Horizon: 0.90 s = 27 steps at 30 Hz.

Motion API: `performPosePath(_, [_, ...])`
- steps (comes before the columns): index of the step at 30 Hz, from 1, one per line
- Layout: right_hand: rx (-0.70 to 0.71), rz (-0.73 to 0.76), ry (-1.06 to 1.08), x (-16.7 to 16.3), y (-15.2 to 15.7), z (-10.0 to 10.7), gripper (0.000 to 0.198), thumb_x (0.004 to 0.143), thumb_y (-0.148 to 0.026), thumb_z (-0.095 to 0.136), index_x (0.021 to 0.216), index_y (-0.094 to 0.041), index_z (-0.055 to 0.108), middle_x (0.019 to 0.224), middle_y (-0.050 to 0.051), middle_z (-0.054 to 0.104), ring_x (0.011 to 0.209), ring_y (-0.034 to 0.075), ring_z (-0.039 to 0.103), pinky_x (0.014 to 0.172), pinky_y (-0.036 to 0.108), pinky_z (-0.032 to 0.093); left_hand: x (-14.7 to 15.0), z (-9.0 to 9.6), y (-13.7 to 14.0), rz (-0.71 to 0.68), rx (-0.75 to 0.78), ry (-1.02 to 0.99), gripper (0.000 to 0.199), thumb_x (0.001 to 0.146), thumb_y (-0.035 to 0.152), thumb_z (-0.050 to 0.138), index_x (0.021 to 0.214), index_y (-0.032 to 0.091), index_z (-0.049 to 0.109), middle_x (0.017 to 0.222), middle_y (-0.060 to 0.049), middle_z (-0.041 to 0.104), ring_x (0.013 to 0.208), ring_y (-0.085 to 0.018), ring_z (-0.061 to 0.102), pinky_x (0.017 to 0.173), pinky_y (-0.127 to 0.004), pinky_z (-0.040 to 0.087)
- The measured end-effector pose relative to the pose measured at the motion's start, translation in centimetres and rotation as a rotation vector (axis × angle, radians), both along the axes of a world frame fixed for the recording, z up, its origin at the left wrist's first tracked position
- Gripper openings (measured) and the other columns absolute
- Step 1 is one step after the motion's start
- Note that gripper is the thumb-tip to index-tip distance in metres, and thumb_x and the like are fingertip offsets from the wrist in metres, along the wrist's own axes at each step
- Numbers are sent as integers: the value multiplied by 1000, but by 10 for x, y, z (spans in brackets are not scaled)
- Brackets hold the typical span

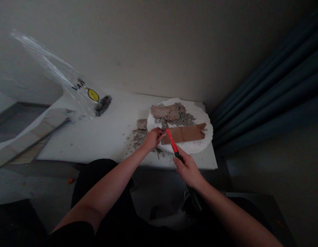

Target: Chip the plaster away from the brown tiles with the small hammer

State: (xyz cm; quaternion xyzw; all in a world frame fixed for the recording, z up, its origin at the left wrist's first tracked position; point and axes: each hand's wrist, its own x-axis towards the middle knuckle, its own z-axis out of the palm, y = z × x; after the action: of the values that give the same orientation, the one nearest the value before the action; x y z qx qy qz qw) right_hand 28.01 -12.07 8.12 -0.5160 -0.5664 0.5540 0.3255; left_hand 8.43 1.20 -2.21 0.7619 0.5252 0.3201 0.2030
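Gritty white tabletop [104, 137]. Right hand [187, 168] grips hammer [171, 140]: likely head-heavy, stiff; hold low on handle [177, 155]. Head [164, 124] beside left hand [152, 138]: curled, contents unclear.

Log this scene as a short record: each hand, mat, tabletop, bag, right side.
Right hand: closed around a red-and-black-handled hammer-like tool
Left hand: fingertips by the tool's grey head; whether they pinch anything is unclear
Mat: white, round, scalloped-edged mat bearing a flat brown cardboard-like strip, a rough brownish slab and grey crumbled fragments
Tabletop: white flat tabletop, more debris left of the mat
Bag: clear plastic, yellow lemon print, dark bits at its lower end
Right side: dark bluish folded curtain
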Motion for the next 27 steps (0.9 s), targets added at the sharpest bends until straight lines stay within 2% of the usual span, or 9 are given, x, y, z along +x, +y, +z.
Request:
performPosePath(6, [48,-30,-6,-2,-1,0,61,90,-34,52,149,-21,42,69,1,55,57,15,45,52,24,40,1,2,0,-9,2,52,16,87,29,55,79,18,64,88,-4,63,83,-16,58,76,-30,47])
performPosePath(14, [33,-18,1,2,-1,1,60,91,-35,51,149,-22,42,66,0,52,55,14,45,48,24,38,0,3,-2,5,-81,-96,18,82,35,63,85,18,66,89,-3,63,71,-11,60,67,-25,49])
performPosePath(22, [-73,-19,75,3,-1,1,61,92,-35,53,150,-21,40,55,-7,39,44,9,35,41,20,30,4,4,-3,45,-61,-102,15,85,31,60,83,17,64,88,-4,62,74,-13,59,69,-26,49])
performPosePath(27, [-90,-38,110,2,-2,4,65,92,-36,53,152,-21,35,54,-8,39,43,9,34,40,20,30,5,4,-2,24,-40,-69,14,85,30,60,79,18,64,84,-2,61,74,-13,57,69,-26,48])
